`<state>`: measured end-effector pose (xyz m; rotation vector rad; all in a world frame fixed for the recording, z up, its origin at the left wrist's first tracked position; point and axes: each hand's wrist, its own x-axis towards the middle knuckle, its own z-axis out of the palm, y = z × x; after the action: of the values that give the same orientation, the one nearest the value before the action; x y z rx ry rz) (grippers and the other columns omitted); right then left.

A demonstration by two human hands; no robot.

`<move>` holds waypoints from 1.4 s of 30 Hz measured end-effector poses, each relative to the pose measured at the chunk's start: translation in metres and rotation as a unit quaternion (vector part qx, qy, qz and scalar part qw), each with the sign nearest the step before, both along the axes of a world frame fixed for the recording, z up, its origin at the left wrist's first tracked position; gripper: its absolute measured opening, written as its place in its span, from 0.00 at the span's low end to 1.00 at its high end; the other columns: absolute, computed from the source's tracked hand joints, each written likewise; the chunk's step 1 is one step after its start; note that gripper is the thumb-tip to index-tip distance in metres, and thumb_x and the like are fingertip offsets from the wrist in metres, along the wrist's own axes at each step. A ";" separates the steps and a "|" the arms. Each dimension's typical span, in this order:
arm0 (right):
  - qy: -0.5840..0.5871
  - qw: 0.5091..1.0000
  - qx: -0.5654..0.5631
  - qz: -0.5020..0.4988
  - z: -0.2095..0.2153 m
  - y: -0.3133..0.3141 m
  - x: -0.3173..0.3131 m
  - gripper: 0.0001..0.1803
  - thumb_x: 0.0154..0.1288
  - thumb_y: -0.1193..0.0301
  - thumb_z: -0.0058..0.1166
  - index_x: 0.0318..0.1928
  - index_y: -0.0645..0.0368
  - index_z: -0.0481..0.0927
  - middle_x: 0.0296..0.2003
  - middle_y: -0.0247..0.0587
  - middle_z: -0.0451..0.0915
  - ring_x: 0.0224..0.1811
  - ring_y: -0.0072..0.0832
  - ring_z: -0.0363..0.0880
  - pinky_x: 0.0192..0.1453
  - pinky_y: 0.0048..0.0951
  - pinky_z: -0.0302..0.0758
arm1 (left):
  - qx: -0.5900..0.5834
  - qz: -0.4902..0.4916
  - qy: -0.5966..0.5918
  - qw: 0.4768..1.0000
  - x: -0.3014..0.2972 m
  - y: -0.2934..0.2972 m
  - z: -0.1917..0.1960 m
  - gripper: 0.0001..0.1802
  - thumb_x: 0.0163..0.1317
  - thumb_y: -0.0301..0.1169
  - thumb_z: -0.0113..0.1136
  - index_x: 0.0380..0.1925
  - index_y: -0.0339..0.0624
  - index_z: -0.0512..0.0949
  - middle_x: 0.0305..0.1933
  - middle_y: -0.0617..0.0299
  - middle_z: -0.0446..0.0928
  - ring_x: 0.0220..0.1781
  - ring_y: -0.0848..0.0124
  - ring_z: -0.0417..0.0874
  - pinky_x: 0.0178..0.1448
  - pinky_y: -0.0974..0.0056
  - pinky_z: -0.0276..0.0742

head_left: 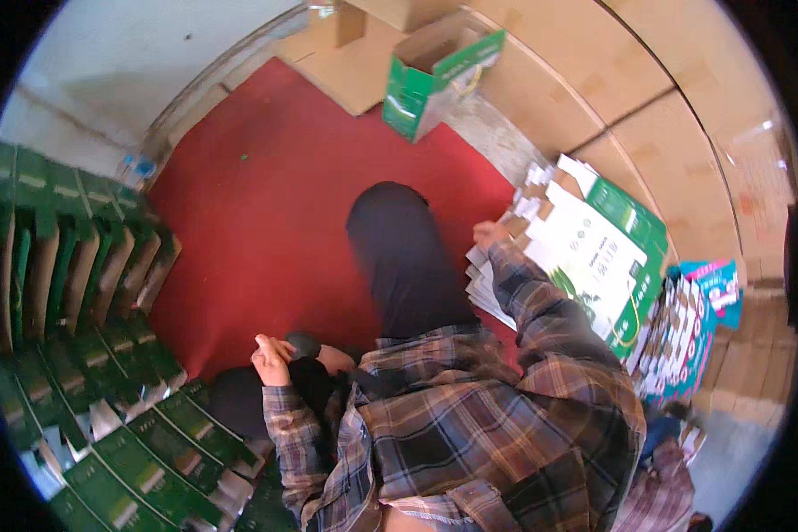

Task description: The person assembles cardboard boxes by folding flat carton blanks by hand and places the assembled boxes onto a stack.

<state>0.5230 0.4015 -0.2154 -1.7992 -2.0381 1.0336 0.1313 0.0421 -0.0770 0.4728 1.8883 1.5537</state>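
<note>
My left hand (273,360) is raised over my bent leg, its fingers loosely bent and slightly apart, with nothing visible in it. On the other side, my right hand (489,235) is at the left edge of a stack of flat white and green cartons (594,257). Its fingers are partly spread and somewhat blurred, and nothing shows in them. Whether they touch the stack is hard to tell. The top carton lies printed side up and has a yellow cord handle (628,328). My knee in black trousers (399,239) stands between my hands.
Rows of green cartons (106,372) fill the left side. An open green carton (410,102) stands at the far edge of the red mat (266,177). Large brown boxes (665,151) line the right. Teal and pink flat cartons (696,337) lie behind the stack; another person's plaid sleeve (661,492) shows lower right.
</note>
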 end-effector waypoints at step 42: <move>0.714 0.559 0.025 -0.421 0.164 -0.041 0.068 0.22 0.66 0.58 0.47 0.47 0.67 0.73 0.38 0.49 0.80 0.39 0.34 0.80 0.39 0.30 0.79 | -0.072 -0.121 0.090 0.986 -0.013 -0.030 -0.042 0.20 0.60 0.36 0.58 0.50 0.39 0.73 0.39 0.54 0.78 0.41 0.66 0.80 0.45 0.64 0.76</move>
<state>0.5911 0.3602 -0.0511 -0.8411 -0.1241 1.2554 0.1182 0.0124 -0.1189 0.7696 1.9765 1.2424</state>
